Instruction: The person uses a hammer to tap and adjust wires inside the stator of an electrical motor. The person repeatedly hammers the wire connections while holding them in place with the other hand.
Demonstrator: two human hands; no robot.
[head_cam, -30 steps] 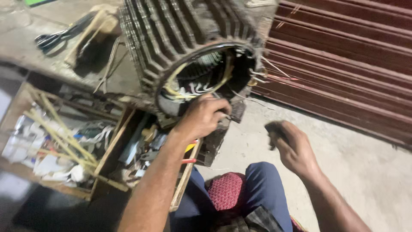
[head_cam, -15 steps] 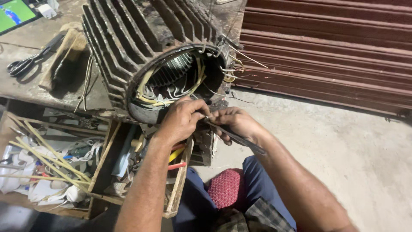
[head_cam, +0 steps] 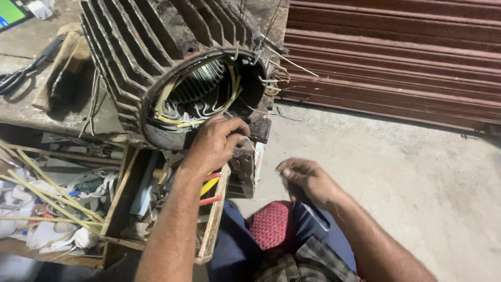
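A large finned motor housing (head_cam: 156, 57) lies on its side on a worn bench, its round opening facing me. Inside it I see slots, pale windings and loose wire ends (head_cam: 201, 102). My left hand (head_cam: 216, 143) grips the lower rim of that opening, fingers curled over the edge. My right hand (head_cam: 308, 177) hovers lower right, above my lap and apart from the motor. Its fingers are curled and blurred, and I cannot tell whether they pinch anything.
An open wooden drawer (head_cam: 214, 224) under the bench holds red and yellow handled tools. Left of it lie yellow strips (head_cam: 47, 196) and white scraps. Scissors (head_cam: 18, 78) and a wooden handle (head_cam: 62, 68) rest on the bench. A ribbed metal shutter (head_cam: 396, 57) stands behind a concrete floor (head_cam: 417, 177).
My right hand has drawn back from the motor's rim down to my lap. The thin dark tool it held there no longer shows clearly. My left hand stays on the rim.
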